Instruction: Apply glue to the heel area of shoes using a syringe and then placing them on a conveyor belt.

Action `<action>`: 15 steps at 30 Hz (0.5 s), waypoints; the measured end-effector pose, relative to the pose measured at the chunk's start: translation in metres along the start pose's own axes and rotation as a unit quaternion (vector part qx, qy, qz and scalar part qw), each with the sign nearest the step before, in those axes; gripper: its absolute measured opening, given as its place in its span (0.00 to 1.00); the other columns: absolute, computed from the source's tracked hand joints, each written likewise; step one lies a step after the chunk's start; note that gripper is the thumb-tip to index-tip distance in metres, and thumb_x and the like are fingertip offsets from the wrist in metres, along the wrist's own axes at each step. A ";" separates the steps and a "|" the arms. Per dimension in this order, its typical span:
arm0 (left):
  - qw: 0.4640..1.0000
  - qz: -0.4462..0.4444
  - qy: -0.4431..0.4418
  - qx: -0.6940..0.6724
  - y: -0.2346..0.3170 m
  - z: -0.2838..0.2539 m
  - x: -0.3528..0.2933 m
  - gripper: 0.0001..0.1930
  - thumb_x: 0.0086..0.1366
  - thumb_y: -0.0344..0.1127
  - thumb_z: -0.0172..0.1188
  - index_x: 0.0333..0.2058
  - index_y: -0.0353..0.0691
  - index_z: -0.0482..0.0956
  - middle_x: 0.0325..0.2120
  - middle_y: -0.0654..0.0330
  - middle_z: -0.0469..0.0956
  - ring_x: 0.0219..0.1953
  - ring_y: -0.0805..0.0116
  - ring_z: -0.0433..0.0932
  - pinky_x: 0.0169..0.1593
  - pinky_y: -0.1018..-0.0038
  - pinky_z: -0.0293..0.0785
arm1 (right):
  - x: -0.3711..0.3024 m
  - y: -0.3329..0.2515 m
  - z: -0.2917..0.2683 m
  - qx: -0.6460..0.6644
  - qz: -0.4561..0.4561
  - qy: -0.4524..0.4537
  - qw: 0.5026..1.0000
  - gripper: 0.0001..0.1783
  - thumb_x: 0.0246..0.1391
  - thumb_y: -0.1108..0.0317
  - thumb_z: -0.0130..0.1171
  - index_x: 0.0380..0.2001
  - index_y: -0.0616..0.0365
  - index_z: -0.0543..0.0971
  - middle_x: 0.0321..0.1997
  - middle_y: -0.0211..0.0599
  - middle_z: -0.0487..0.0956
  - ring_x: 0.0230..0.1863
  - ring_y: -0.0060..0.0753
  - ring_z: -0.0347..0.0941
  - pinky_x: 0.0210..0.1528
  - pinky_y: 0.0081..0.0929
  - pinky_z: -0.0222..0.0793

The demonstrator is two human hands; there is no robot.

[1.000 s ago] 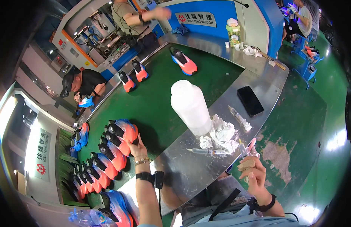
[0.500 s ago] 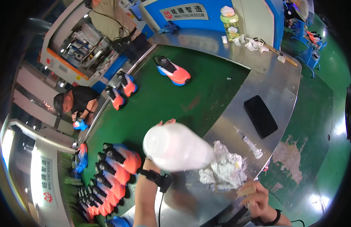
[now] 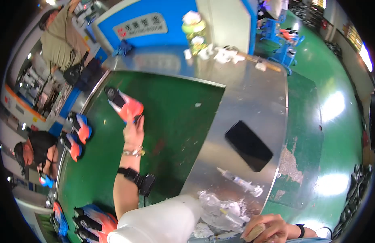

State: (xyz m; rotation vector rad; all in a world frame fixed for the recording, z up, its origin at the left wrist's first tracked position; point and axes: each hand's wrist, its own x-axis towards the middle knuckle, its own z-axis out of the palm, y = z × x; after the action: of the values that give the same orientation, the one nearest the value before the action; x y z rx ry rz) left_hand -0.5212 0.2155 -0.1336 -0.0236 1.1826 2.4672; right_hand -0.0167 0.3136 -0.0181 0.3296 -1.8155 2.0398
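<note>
Head view, read left to right. At the left edge, a seated person in black (image 3: pixel 42 150) bends over a blue shoe (image 3: pixel 46 180). Left of centre, two orange-and-blue shoes (image 3: pixel 75 146) sit near the edge of the green surface (image 3: pixel 171 103); others (image 3: pixel 101 222) cluster at lower left. A single shoe (image 3: pixel 126 106) lies upper left of centre, its toe met by the left hand (image 3: pixel 133 133); the fingers are partly hidden, and whether they have closed on it cannot be told. A white bottle (image 3: pixel 161 220) occupies the lower centre, beside crumpled white material (image 3: pixel 235 207). Farther right, a loose syringe (image 3: pixel 241 182) lies below a black phone (image 3: pixel 249 146). At lower right, the right hand (image 3: pixel 268 229) has its fingers curled around a yellow-tipped syringe (image 3: pixel 233 218), which points up and left.
</note>
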 end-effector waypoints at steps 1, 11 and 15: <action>0.996 0.053 0.005 0.078 0.005 -0.011 -0.003 0.19 0.62 0.40 0.62 0.40 0.26 0.73 0.40 0.52 0.76 0.42 0.66 0.76 0.52 0.73 0.77 | -0.001 -0.004 0.001 -0.001 -0.011 0.000 1.000 0.20 0.59 0.60 0.49 0.21 0.63 0.79 0.33 0.52 0.76 0.37 0.48 0.73 0.39 0.42 0.70; 0.961 0.011 0.173 0.214 0.064 -0.106 -0.211 0.20 0.66 0.41 0.55 0.48 0.32 0.66 0.47 0.53 0.71 0.48 0.64 0.71 0.54 0.71 0.69 | -0.063 -0.047 -0.003 -0.013 -0.026 0.108 0.994 0.16 0.55 0.61 0.53 0.19 0.60 0.75 0.30 0.43 0.76 0.36 0.45 0.73 0.37 0.37 0.68; 0.942 0.002 0.243 0.230 0.071 -0.134 -0.327 0.21 0.67 0.42 0.54 0.51 0.35 0.64 0.50 0.53 0.69 0.51 0.64 0.68 0.56 0.70 0.66 | -0.082 -0.026 -0.006 -0.068 -0.057 0.059 0.994 0.13 0.61 0.68 0.48 0.30 0.65 0.79 0.39 0.47 0.78 0.46 0.45 0.73 0.51 0.38 0.67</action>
State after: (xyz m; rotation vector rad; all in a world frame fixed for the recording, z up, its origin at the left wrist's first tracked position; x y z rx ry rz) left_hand -0.2673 -0.0393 -0.1060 -0.5240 1.9385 2.1845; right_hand 0.0689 0.3111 -0.0303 0.2601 -1.8093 1.8098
